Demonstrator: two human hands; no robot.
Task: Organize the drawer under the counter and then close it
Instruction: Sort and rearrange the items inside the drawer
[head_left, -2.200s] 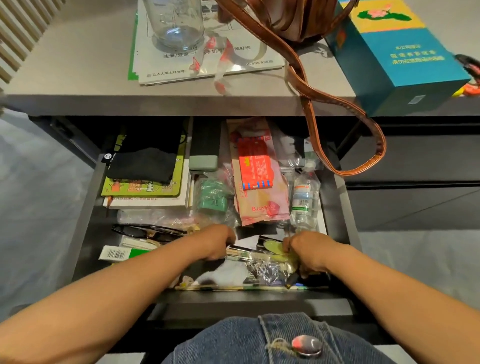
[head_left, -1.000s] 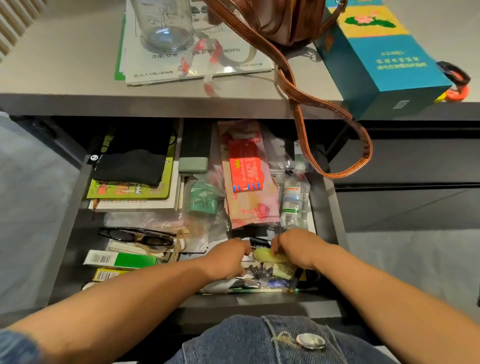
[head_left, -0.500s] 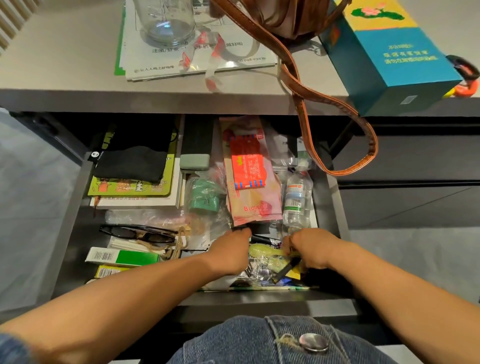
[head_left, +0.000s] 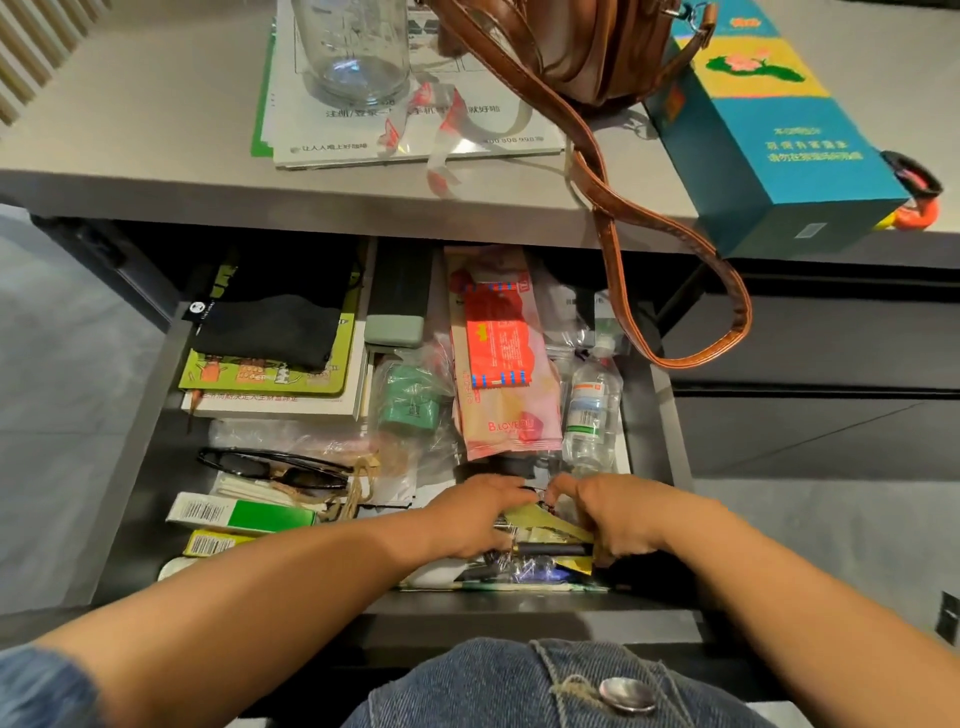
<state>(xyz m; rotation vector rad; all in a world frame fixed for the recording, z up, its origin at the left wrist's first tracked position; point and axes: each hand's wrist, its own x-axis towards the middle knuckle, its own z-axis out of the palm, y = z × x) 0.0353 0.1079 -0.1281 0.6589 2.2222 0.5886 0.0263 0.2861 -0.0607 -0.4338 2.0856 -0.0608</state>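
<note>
This looks like a home, or a personal desk corner. Beyond the fingers (head_left: 506, 487), the open drawer (head_left: 139, 467) holds books (head_left: 270, 387), sunglasses (head_left: 270, 464), snack packets (head_left: 506, 379) and a small bottle (head_left: 589, 410) jumbled together. Farther beyond them, the grey surface (head_left: 156, 104) carries a brown handbag (head_left: 597, 47), a glass jar (head_left: 353, 52), printed leaflets (head_left: 311, 132) and a teal box (head_left: 779, 156).

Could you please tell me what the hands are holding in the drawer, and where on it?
Both hold the yellow packet: the left hand grips its left end, the right hand its right end; the exact contact is hidden.
</note>
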